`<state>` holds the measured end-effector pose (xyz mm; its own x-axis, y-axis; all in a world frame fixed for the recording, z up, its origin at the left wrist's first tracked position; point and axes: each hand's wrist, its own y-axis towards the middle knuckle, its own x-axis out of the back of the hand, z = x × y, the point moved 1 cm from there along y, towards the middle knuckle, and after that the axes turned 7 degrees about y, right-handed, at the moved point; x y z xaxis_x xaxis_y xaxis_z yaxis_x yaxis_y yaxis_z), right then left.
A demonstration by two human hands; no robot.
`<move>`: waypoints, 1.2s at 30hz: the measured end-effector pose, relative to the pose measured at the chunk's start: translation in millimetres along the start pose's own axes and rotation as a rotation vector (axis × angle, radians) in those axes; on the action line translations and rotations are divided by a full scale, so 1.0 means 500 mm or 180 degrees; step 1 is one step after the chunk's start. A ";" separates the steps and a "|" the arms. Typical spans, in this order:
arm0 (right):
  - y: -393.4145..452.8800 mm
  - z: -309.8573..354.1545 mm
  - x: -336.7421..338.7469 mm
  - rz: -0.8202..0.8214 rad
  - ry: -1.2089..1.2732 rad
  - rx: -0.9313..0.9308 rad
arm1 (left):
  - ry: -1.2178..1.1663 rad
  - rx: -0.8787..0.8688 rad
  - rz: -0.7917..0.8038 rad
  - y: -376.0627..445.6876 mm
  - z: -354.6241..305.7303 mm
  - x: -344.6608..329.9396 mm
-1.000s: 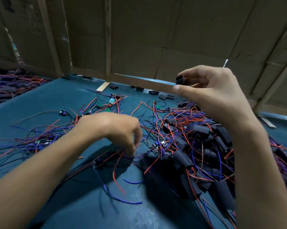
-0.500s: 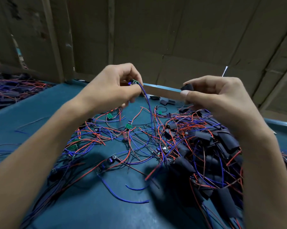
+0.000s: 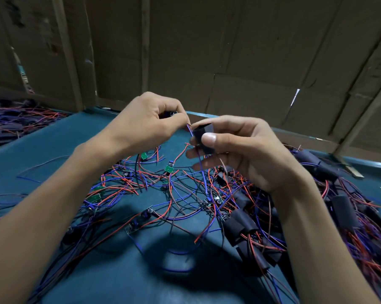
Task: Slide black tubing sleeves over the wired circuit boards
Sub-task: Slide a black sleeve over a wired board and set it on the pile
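Head view: my right hand [image 3: 240,150] pinches a black sleeve [image 3: 201,139] between thumb and fingers above the table [image 3: 53,139]; my left hand [image 3: 145,121] grips a wired board, mostly hidden, its blue wire [image 3: 199,163] running down through the sleeve.

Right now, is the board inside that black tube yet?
Not yet: only wires enter the short black tubing sleeve in the right hand; the left hand hides the board.

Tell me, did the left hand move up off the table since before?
Yes. The left hand rose from the wire pile on the blue table up toward its far edge, meeting the right hand.
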<state>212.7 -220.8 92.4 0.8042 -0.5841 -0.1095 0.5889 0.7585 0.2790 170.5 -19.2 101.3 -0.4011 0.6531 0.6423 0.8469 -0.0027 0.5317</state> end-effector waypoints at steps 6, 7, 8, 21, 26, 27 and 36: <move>0.003 -0.007 0.000 -0.0012 0.0170 -0.0045 | 0.0054 -0.0364 0.1401 -0.010 0.004 0.014; 0.003 -0.008 -0.001 0.0004 0.0244 -0.0058 | -0.0267 -0.0360 0.1670 -0.013 0.004 0.011; 0.003 -0.006 0.000 0.0031 0.0338 -0.0077 | -0.0606 -0.0318 0.1806 -0.016 0.004 0.006; -0.014 0.008 0.016 0.0175 0.0231 -0.0298 | -0.0746 -0.0134 0.2172 -0.014 0.027 0.031; -0.020 0.023 0.024 0.0051 0.0128 -0.0169 | -0.1667 0.0029 0.1755 -0.014 0.010 -0.009; -0.025 0.031 0.029 -0.0020 0.0031 -0.0095 | -0.1547 0.0009 0.1573 -0.012 0.011 -0.010; -0.062 0.080 0.049 -0.0861 -0.1505 0.0086 | -0.0898 -0.0161 0.0263 -0.002 0.013 0.039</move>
<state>211.0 -270.2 119.5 0.4969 -0.8284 0.2585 0.7625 0.5590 0.3256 164.2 -1.6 109.7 -0.2127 0.8338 0.5095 0.8514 -0.0977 0.5154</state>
